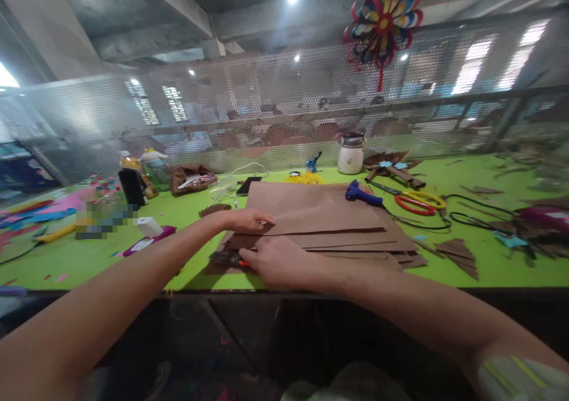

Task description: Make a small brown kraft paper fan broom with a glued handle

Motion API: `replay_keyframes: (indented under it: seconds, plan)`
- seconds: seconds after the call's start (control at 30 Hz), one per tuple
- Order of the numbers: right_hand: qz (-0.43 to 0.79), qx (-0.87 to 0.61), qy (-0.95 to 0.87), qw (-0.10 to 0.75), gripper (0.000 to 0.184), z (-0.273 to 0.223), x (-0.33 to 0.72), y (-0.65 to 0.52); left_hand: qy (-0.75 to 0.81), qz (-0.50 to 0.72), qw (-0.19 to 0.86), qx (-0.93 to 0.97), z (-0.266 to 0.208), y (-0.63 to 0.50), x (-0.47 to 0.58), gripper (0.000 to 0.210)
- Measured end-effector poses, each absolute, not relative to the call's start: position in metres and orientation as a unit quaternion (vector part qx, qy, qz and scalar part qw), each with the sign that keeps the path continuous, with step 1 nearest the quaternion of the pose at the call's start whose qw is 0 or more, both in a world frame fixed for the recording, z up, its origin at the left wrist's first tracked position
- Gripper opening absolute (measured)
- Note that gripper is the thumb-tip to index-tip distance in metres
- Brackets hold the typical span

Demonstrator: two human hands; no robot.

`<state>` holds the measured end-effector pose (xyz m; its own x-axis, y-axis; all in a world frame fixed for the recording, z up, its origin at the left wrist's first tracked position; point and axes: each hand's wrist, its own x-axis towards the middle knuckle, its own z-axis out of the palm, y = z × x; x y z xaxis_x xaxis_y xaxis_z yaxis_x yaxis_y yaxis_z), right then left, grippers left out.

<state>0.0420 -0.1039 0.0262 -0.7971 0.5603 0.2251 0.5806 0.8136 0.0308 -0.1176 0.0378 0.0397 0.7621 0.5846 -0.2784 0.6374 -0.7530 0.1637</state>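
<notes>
A stack of brown paper sheets [311,208] lies on the green table in front of me. My left hand [251,220] is on the stack's left part, fingers drawn together at the top sheet's edge. Just nearer to me, my right hand [282,263] is closed at the stack's front left corner. A dark tool [229,258] with a red-orange part sticks out to the left of its fingers; its kind is hard to make out. A blue-handled tool [363,194] rests on the paper's far right corner.
Scissors with red and yellow handles [418,204] and a black cable lie right of the stack. Behind stand a white jar [351,153] and a small blue pot [312,165]. Left are a white block [150,227], a black phone-like object [132,187] and a brown pouch [193,180]. Perforated mesh borders the back.
</notes>
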Motion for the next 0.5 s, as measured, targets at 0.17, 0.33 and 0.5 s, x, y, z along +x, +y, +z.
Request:
replay_keyframes:
  seconds: [0.17,0.33,0.5]
  plan:
    - [-0.039,-0.370,-0.927,0.054,0.063,0.030,0.147,-0.166,0.329,-0.069,0.080,0.939,0.033,0.036,-0.111,0.048]
    - [-0.090,-0.552,-0.823,0.102,0.054,0.040,0.254,-0.147,0.372,-0.018,-0.002,0.928,0.018,0.027,-0.096,0.050]
    - [-0.090,-0.553,-0.815,0.150,0.044,0.029,0.289,-0.060,0.408,0.034,-0.089,0.908,0.011,0.009,-0.073,0.054]
